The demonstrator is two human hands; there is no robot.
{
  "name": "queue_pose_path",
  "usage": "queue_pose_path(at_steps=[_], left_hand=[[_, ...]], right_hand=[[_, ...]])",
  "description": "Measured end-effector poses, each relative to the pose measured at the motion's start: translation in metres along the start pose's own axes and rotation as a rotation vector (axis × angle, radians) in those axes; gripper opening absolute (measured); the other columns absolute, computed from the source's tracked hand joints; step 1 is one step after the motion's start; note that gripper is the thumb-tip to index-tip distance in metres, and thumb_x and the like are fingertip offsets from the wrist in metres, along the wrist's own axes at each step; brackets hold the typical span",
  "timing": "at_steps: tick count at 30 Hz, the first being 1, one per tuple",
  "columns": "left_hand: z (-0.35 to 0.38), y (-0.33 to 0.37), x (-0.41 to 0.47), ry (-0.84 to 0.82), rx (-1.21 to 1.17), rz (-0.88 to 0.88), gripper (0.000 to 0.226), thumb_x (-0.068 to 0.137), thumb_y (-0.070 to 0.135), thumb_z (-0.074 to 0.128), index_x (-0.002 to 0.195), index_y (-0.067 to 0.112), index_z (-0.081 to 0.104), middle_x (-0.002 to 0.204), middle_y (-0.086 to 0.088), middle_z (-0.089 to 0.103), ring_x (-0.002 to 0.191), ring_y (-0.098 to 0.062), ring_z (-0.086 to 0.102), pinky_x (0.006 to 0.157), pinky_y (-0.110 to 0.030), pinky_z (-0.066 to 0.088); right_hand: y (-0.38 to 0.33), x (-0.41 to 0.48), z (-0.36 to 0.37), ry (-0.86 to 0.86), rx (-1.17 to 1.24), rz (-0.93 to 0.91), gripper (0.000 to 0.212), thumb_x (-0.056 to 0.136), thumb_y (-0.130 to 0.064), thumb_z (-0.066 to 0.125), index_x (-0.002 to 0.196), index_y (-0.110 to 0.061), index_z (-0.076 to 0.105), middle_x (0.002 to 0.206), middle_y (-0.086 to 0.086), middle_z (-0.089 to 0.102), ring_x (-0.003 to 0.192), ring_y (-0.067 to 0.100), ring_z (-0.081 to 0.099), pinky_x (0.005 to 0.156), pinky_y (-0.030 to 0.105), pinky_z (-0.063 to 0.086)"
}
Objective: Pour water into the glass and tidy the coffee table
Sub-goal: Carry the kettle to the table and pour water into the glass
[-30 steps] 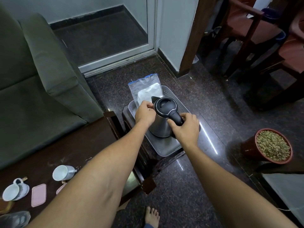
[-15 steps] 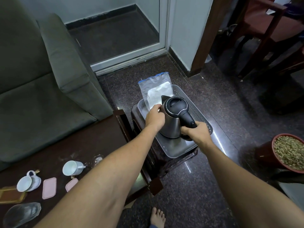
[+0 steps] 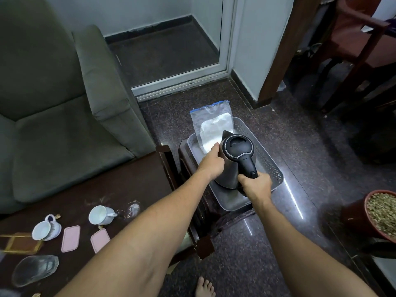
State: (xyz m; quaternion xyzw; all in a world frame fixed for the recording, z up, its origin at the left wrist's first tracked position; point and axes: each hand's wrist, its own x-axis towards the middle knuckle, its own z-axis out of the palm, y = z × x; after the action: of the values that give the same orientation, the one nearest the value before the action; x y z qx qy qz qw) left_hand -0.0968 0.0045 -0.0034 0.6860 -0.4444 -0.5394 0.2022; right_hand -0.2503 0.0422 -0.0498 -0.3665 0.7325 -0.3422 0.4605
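Note:
A steel kettle (image 3: 230,166) with a black lid stands in a grey perforated tray (image 3: 270,161) on a small stool beside the dark coffee table (image 3: 132,185). My right hand (image 3: 255,186) grips the kettle's black handle. My left hand (image 3: 212,161) holds the kettle's body on its left side. On the table lie a clear glass (image 3: 130,210) on its side, two white cups (image 3: 100,215) (image 3: 46,228), two pink lids (image 3: 70,239), and a glass dish (image 3: 35,270).
A zip bag of white powder (image 3: 212,127) leans in the tray behind the kettle. A grey sofa (image 3: 53,103) stands left of the table. A pot of pebbles (image 3: 379,213) sits on the floor at right. Wooden chairs (image 3: 360,39) stand at the back right. My bare foot (image 3: 203,288) shows below.
My right hand has slid down the handle toward its lower end. My left hand has dropped from the lid's edge to the kettle's side. The view has shifted, showing more of the table.

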Motion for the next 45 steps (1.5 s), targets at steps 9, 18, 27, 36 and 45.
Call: queue_pose_path(at_steps=[9, 18, 27, 36, 45], left_hand=[[-0.005, 0.001, -0.007, 0.001, -0.025, 0.015, 0.084, 0.084, 0.006, 0.033, 0.162, 0.035, 0.019, 0.167, 0.007, 0.026, 0.155, -0.017, 0.022, 0.126, -0.034, 0.021], [-0.043, 0.027, -0.046, 0.081, -0.029, 0.066, 0.083, 0.085, 0.007, 0.032, 0.159, 0.043, 0.02, 0.167, 0.002, 0.027, 0.146, -0.024, 0.038, 0.118, -0.034, 0.035], [-0.118, 0.063, -0.113, 0.216, 0.002, 0.169, 0.076, 0.089, 0.002, 0.033, 0.158, 0.034, 0.033, 0.16, -0.001, 0.042, 0.146, -0.026, 0.04, 0.119, -0.04, 0.035], [-0.211, 0.069, -0.194, 0.36, -0.025, 0.225, 0.082, 0.068, 0.017, 0.029, 0.143, 0.039, 0.053, 0.143, 0.004, 0.061, 0.134, -0.024, 0.053, 0.114, -0.039, 0.042], [-0.304, 0.041, -0.27, 0.538, -0.094, 0.28, 0.067, 0.089, 0.0, 0.034, 0.149, 0.027, 0.049, 0.149, 0.002, 0.055, 0.138, -0.022, 0.049, 0.115, -0.037, 0.04]], right_hand=[[0.0, -0.001, 0.011, 0.043, 0.048, -0.041, 0.032, 0.053, -0.029, 0.069, 0.057, -0.004, 0.049, 0.053, 0.002, 0.047, 0.055, 0.017, 0.047, 0.051, 0.042, 0.047], [-0.055, -0.033, 0.006, 0.03, 0.042, -0.104, 0.028, 0.054, -0.029, 0.068, 0.058, -0.008, 0.05, 0.052, 0.003, 0.045, 0.051, 0.02, 0.045, 0.05, 0.039, 0.044], [-0.141, -0.098, 0.016, 0.008, 0.051, -0.254, 0.021, 0.054, -0.028, 0.067, 0.054, -0.013, 0.053, 0.054, 0.003, 0.045, 0.053, 0.02, 0.042, 0.05, 0.037, 0.041], [-0.216, -0.184, 0.051, -0.06, 0.069, -0.4, 0.018, 0.061, -0.019, 0.066, 0.054, -0.014, 0.05, 0.054, 0.003, 0.046, 0.051, 0.019, 0.043, 0.048, 0.034, 0.043], [-0.268, -0.269, 0.117, -0.127, -0.057, -0.525, 0.025, 0.052, -0.039, 0.065, 0.055, -0.015, 0.058, 0.051, 0.001, 0.05, 0.053, 0.022, 0.05, 0.052, 0.042, 0.05]])
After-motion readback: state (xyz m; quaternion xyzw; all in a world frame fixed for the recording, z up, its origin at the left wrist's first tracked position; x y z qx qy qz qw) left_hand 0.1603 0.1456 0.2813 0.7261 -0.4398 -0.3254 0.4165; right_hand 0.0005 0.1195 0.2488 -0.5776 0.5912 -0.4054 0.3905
